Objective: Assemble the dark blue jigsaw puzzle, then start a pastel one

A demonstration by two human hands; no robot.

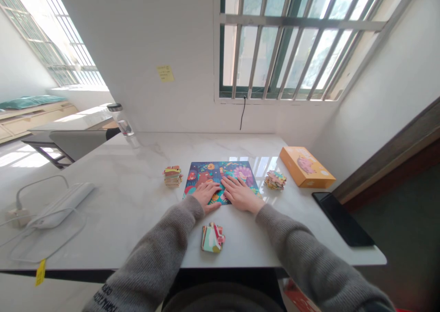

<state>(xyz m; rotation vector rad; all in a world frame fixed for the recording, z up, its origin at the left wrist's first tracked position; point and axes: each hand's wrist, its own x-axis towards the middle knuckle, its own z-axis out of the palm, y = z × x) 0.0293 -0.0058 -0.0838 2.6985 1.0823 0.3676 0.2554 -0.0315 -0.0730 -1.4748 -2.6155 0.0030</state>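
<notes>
A colourful picture sheet or puzzle (197, 169), dark blue with animals and plants, lies flat on the white marbled table. My left hand (207, 193) rests flat on its lower left part, fingers stretched out. On its lower right part lies my right hand (239, 192), also flat with the fingers extended. Both hands cover some of the picture. Stacks of jigsaw pieces stand around it: a left stack (172, 176), a right stack (275, 180) and a near stack (212, 237) between my forearms.
An orange box (307, 167) and a black tablet-like slab (342, 218) lie at the right. A white power strip (63, 205) with cables occupies the left side. A clear bottle (121, 119) stands at the far left edge, by the wall.
</notes>
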